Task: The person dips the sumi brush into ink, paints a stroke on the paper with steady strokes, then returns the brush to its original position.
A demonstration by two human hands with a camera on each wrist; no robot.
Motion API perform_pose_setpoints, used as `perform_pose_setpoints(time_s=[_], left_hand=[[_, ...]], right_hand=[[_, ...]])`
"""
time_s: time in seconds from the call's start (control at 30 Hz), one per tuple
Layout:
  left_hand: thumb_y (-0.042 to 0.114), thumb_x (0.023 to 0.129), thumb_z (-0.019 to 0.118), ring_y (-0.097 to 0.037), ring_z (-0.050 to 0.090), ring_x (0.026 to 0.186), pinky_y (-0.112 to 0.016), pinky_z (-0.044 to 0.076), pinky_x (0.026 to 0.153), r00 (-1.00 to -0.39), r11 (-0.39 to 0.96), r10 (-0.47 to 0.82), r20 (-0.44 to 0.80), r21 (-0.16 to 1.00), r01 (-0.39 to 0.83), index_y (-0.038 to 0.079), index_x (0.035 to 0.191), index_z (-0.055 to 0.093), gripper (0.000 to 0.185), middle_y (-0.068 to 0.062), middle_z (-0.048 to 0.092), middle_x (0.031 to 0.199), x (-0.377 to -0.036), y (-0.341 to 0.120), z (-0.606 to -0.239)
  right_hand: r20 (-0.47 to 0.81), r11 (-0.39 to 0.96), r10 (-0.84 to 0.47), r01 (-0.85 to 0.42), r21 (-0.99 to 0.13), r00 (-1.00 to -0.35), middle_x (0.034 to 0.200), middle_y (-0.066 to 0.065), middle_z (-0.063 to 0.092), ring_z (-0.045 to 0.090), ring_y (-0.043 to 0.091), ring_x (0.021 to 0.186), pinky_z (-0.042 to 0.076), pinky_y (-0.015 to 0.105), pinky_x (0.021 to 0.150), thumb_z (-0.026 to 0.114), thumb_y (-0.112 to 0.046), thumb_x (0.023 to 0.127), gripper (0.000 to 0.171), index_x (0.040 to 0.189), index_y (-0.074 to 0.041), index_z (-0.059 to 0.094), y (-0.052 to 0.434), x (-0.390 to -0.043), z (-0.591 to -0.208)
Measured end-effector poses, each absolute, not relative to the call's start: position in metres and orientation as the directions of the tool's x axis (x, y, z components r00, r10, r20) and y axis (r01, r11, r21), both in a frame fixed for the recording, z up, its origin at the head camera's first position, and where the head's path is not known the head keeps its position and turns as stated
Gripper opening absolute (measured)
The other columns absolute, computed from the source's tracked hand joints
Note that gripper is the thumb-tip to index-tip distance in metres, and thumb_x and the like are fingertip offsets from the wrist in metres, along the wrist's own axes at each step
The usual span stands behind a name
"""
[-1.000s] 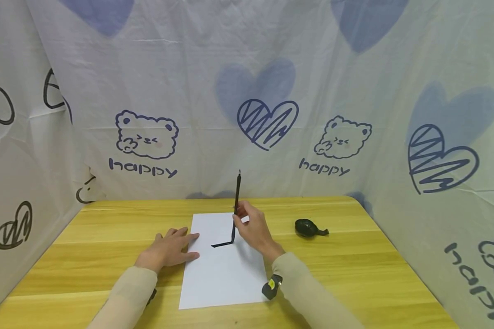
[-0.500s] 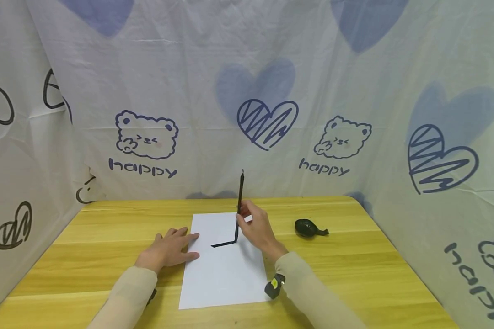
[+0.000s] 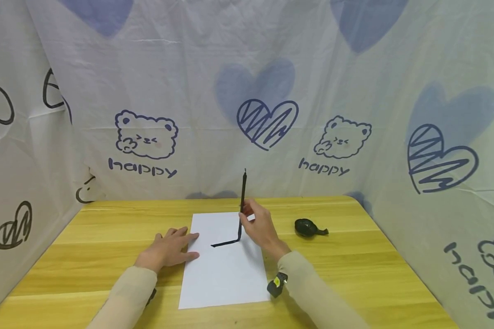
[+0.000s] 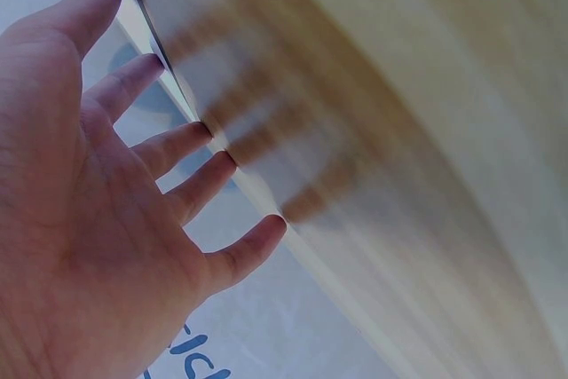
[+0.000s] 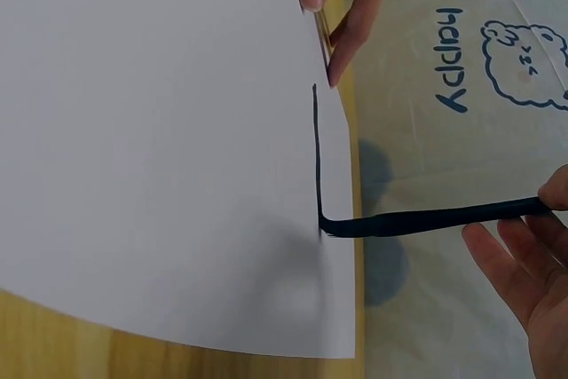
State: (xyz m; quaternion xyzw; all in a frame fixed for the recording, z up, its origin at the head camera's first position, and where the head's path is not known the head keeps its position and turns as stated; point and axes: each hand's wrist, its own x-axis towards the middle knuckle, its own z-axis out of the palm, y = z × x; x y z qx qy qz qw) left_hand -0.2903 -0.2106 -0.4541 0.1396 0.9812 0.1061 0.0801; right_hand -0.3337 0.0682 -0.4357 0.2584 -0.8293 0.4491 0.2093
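Note:
A white sheet of paper (image 3: 222, 278) lies on the wooden table, bearing one dark stroke (image 3: 224, 243) that runs left to right. My right hand (image 3: 260, 226) pinches a black ink brush (image 3: 243, 196) held nearly upright, its bent tip touching the stroke's right end. In the right wrist view the brush (image 5: 426, 219) meets the paper, with thumb and fingers around its handle. My left hand (image 3: 169, 249) rests at the paper's left edge with spread fingers. The left wrist view shows that hand (image 4: 115, 193) with its fingertips down on the surface.
To the right of the paper lies a small dark green, rounded object with a narrow neck (image 3: 306, 227). The yellow wooden table (image 3: 346, 274) is enclosed by a printed cloth (image 3: 206, 137) at the back and sides.
My right hand has slid slightly rightward with the brush, and the dark stroke has grown longer to the right. The left hand has stayed in place.

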Motion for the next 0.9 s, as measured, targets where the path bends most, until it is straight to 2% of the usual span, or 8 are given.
perform_pose_setpoints(time_s=[0.43,0.9], left_hand=[[0.058,0.095,0.064,-0.052,0.036,0.147,-0.082,0.023,0.112,-0.95,0.942,0.286,-0.127,0.218,0.255,0.021,0.153,0.051,0.07,-0.023,0.04,0.163,-0.2907,-0.21,-0.4535],[0.058,0.095,0.065,-0.052,0.036,0.147,-0.083,0.023,0.112,-0.95,0.941,0.287,-0.125,0.219,0.256,0.02,0.153,0.051,0.071,-0.023,0.04,0.162,-0.2915,-0.2103,-0.4559]], right_hand=[[0.61,0.454,-0.254,-0.65,-0.609,-0.75,0.09,0.012,0.072,0.07,0.022,0.083,0.058,0.02,0.064,0.069,-0.001,0.094,0.018,0.111,-0.003,0.065,0.0687,-0.3335,-0.4345],[0.607,0.461,-0.243,-0.641,-0.613,-0.756,0.091,0.011,0.071,0.07,0.021,0.084,0.057,0.018,0.065,0.069,-0.002,0.095,0.017,0.111,-0.004,0.065,0.0691,-0.3352,-0.4376]])
